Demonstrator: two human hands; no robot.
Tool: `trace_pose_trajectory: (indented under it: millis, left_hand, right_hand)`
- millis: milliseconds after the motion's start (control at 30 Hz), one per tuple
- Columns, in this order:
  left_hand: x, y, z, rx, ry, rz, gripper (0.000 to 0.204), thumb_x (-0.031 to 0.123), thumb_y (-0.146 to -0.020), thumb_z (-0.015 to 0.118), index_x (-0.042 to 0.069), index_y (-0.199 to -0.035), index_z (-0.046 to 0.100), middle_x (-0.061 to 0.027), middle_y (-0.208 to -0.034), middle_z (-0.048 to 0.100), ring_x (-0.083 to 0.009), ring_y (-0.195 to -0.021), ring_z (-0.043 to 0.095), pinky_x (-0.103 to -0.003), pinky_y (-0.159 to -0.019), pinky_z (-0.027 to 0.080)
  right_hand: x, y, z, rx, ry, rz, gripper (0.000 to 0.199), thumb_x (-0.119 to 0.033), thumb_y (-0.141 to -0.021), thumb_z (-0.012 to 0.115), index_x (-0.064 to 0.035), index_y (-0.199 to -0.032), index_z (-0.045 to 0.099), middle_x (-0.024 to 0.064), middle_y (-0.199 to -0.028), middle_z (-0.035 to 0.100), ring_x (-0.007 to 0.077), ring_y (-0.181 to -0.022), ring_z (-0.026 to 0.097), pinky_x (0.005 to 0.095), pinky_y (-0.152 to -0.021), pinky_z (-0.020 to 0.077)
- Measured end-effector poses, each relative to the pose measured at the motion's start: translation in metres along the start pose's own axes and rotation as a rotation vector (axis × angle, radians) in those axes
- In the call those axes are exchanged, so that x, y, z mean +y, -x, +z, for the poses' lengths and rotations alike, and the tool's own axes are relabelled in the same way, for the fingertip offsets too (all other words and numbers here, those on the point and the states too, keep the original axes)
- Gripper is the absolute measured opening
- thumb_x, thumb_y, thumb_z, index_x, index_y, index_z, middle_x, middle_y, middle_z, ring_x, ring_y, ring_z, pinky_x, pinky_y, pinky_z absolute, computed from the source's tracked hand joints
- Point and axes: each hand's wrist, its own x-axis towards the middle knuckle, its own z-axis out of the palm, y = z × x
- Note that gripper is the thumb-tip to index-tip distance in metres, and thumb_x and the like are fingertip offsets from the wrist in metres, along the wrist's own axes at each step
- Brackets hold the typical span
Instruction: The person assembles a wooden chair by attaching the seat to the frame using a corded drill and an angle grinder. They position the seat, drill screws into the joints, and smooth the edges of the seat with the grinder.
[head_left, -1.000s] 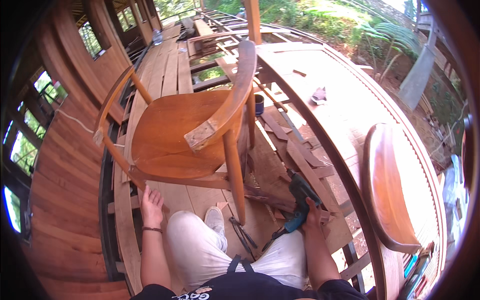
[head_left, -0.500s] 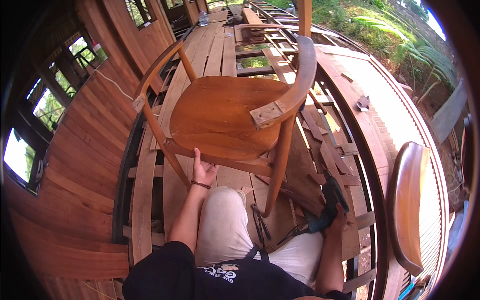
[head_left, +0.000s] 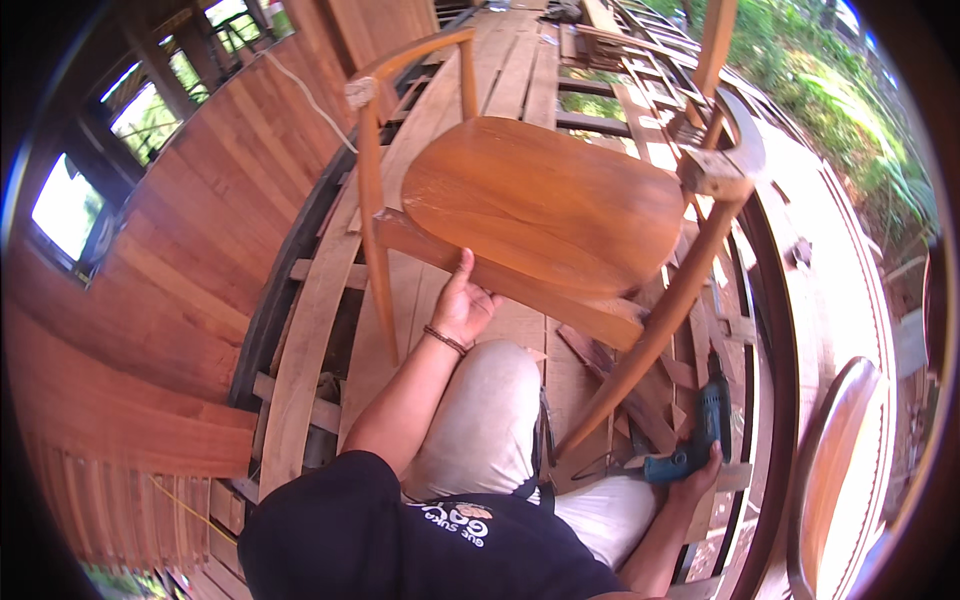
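The left hand (head_left: 462, 305) grips the front rail of the wooden chair (head_left: 545, 205), fingertips hidden beneath the seat. The right hand (head_left: 697, 477) is closed around the handle of a teal power drill (head_left: 703, 428); its bit end cannot be made out. A second chair (head_left: 828, 470) is cut off at the right rim.

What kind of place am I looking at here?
Probably an open-air woodworking spot on a plank deck: an unfinished wooden chair, a power drill in the right hand, greenery beyond.

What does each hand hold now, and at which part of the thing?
The left hand grips the wooden chair by the front edge of its seat. The right hand holds the teal power drill by its handle.
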Motion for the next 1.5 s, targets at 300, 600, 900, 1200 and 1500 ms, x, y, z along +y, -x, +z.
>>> trace_pose_trajectory:
  millis: [300,600,900,1200,1500]
  left_hand:
    - [-0.004,-0.051,0.020,-0.049,0.017,0.092,0.055,0.041,-0.090,0.069,0.008,-0.131,0.052,-0.0054,-0.130,0.059,-0.0219,-0.120,0.055,-0.038,-0.101,0.047]
    - [0.001,-0.074,0.029,-0.052,-0.048,0.164,0.056,0.042,-0.092,0.067,0.006,-0.132,0.051,-0.0055,-0.129,0.060,-0.0205,-0.118,0.057,-0.037,-0.099,0.049]
    - [-0.004,-0.123,0.066,-0.033,-0.057,0.182,0.056,0.043,-0.089,0.070,0.012,-0.131,0.052,-0.0012,-0.128,0.059,-0.0174,-0.117,0.056,-0.034,-0.097,0.050]
    - [-0.003,-0.189,0.098,-0.019,-0.077,0.224,0.061,0.035,-0.089,0.073,0.008,-0.136,0.045,-0.0084,-0.131,0.051,-0.0260,-0.120,0.053,-0.042,-0.101,0.049]
    - [-0.004,-0.231,0.113,-0.058,-0.092,0.191,0.055,0.033,-0.089,0.074,0.008,-0.131,0.049,-0.0091,-0.127,0.053,-0.0259,-0.118,0.054,-0.041,-0.100,0.050]
  right_hand:
    - [0.000,0.010,0.011,-0.029,0.039,-0.015,0.046,-0.036,-0.088,0.059,0.0029,-0.113,0.060,0.0145,-0.092,0.068,0.0260,-0.076,0.067,0.0375,-0.067,0.0556]
    - [0.043,-0.059,-0.007,0.083,0.075,0.168,0.039,-0.030,-0.087,0.066,-0.0010,-0.113,0.058,0.0127,-0.088,0.066,0.0252,-0.067,0.066,0.0369,-0.059,0.0556]
    - [0.118,-0.094,-0.006,0.177,0.060,0.259,0.039,-0.029,-0.084,0.069,-0.0046,-0.112,0.058,0.0125,-0.090,0.066,0.0255,-0.071,0.066,0.0382,-0.060,0.0558]
    - [0.080,-0.075,0.025,0.255,0.040,0.222,0.038,-0.027,-0.085,0.069,-0.0077,-0.115,0.057,0.0121,-0.090,0.065,0.0261,-0.073,0.066,0.0375,-0.062,0.0554]
    - [0.073,-0.069,0.027,0.192,0.063,0.127,0.041,-0.028,-0.083,0.070,-0.0030,-0.113,0.057,0.0132,-0.088,0.066,0.0244,-0.069,0.066,0.0357,-0.060,0.0549]
